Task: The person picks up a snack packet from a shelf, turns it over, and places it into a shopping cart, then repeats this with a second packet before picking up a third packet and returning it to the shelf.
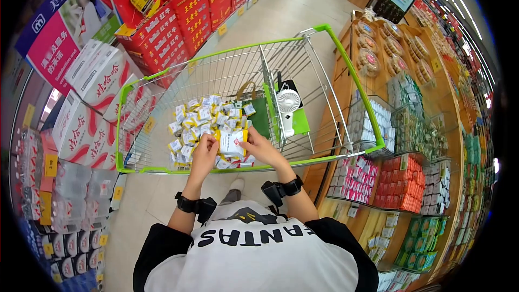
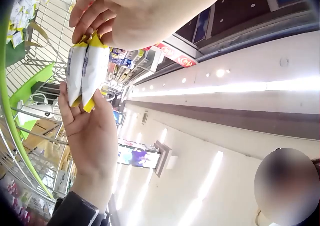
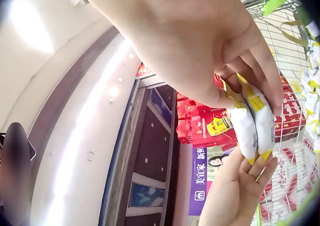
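Note:
Two small white snack packets with yellow ends (image 2: 94, 71) lie face to face between my hands, over the near side of the shopping cart (image 1: 162, 170). In the head view only the upper packet (image 1: 232, 144) shows, its printed face up. My left hand (image 1: 204, 154) pinches the pair by the left ends, thumb on top. At the opposite ends, my right hand (image 1: 264, 148) pinches them too. The right wrist view shows both packets (image 3: 262, 121) edge-on, with yellow crimped ends inside the fingers. Below, a heap of similar small packets (image 1: 197, 121) fills part of the cart.
Behind the cart's divider sits a white handheld fan (image 1: 288, 103); a green bag (image 1: 258, 116) lies beside the heap. Stacked white cartons (image 1: 89, 124) and red drink boxes (image 1: 162, 38) line the left. Wooden shelves with packaged snacks (image 1: 400, 181) stand close on the right.

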Available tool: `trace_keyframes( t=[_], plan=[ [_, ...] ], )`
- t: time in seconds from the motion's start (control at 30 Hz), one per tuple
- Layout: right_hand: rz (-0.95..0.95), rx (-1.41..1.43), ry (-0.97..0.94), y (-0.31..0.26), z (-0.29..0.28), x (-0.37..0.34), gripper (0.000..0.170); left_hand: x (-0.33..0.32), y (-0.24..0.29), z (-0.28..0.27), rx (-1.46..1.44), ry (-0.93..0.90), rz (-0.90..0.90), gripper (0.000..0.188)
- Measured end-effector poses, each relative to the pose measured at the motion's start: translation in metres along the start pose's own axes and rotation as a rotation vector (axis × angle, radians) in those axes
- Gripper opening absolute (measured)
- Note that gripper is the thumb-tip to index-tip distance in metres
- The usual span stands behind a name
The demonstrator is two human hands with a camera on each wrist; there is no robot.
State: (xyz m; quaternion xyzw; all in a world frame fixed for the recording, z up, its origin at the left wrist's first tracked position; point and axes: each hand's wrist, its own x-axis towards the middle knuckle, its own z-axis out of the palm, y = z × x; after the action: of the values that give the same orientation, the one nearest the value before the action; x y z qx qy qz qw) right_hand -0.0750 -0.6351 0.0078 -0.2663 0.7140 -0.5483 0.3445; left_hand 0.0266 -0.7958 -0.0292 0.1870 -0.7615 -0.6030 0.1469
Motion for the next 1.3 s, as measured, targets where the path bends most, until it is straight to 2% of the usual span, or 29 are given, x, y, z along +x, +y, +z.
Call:
trace_keyframes(
  t=[0.13, 0.27, 0.37, 0.43, 0.57, 0.63, 0.67, 0.73, 0.77, 0.83, 0.87, 0.93, 0.97, 1.0, 1.07, 1.1, 1.17, 1.3],
  plan=[
    [0.036, 0.133, -0.008, 0.012, 0.017, 0.017, 0.020, 0.001, -0.011, -0.012, 0.058, 0.068, -0.007, 0.007],
    [0.072, 0.082, 0.006, 0.016, 0.026, 0.027, 0.024, 0.002, -0.025, -0.019, 0.021, 0.088, -0.039, 0.007],
    [0.050, 0.021, -0.024, 0.025, 0.030, 0.036, 0.031, 0.004, -0.031, -0.028, 0.123, 0.018, -0.016, 0.008],
    [0.051, -0.044, -0.057, 0.027, 0.032, 0.041, 0.032, 0.004, -0.022, -0.034, 0.167, -0.088, -0.224, 0.016],
    [0.050, -0.078, -0.085, 0.031, 0.039, 0.051, 0.033, 0.008, -0.037, -0.041, 0.170, -0.112, -0.283, 0.019],
    [0.142, -0.112, -0.105, 0.016, 0.042, 0.051, 0.035, 0.011, -0.048, -0.044, 0.162, -0.131, -0.279, 0.020],
    [0.138, -0.112, -0.107, 0.020, 0.044, 0.057, 0.035, 0.014, -0.052, -0.047, 0.164, -0.127, -0.278, 0.020],
    [-0.040, -0.296, -0.023, 0.037, 0.050, 0.070, 0.035, 0.017, -0.055, -0.051, 0.139, -0.129, -0.234, 0.022],
    [-0.041, -0.296, -0.027, 0.044, 0.052, 0.077, 0.035, 0.019, -0.053, -0.053, 0.139, -0.126, -0.235, 0.022],
    [-0.112, -0.257, 0.100, 0.042, 0.056, 0.089, 0.049, 0.025, -0.039, -0.059, -0.026, -0.047, -0.229, 0.026],
    [-0.113, -0.257, 0.098, 0.042, 0.059, 0.092, 0.049, 0.030, -0.044, -0.063, -0.025, -0.045, -0.229, 0.026],
    [-0.151, 0.026, 0.181, 0.032, 0.062, 0.091, 0.066, 0.039, -0.048, -0.068, 0.017, 0.138, -0.077, 0.031],
    [-0.077, -0.011, 0.105, 0.037, 0.058, 0.095, 0.074, 0.040, -0.050, -0.072, 0.025, 0.185, -0.136, 0.031],
    [-0.077, -0.010, 0.107, 0.049, 0.058, 0.099, 0.074, 0.040, -0.052, -0.074, 0.027, 0.182, -0.135, 0.031],
    [-0.133, -0.193, 0.120, 0.071, 0.057, 0.104, 0.070, 0.041, -0.058, -0.080, -0.047, 0.141, -0.126, 0.028],
    [-0.131, -0.194, 0.126, 0.071, 0.056, 0.101, 0.070, 0.041, -0.052, -0.083, -0.049, 0.135, -0.125, 0.028],
    [-0.078, -0.156, 0.123, 0.070, 0.055, 0.093, 0.066, 0.036, -0.038, -0.089, -0.013, 0.054, -0.287, 0.023],
    [0.056, -0.059, 0.084, 0.038, 0.047, 0.067, 0.060, 0.029, -0.028, -0.090, -0.053, 0.043, -0.272, 0.023]
  ],
)
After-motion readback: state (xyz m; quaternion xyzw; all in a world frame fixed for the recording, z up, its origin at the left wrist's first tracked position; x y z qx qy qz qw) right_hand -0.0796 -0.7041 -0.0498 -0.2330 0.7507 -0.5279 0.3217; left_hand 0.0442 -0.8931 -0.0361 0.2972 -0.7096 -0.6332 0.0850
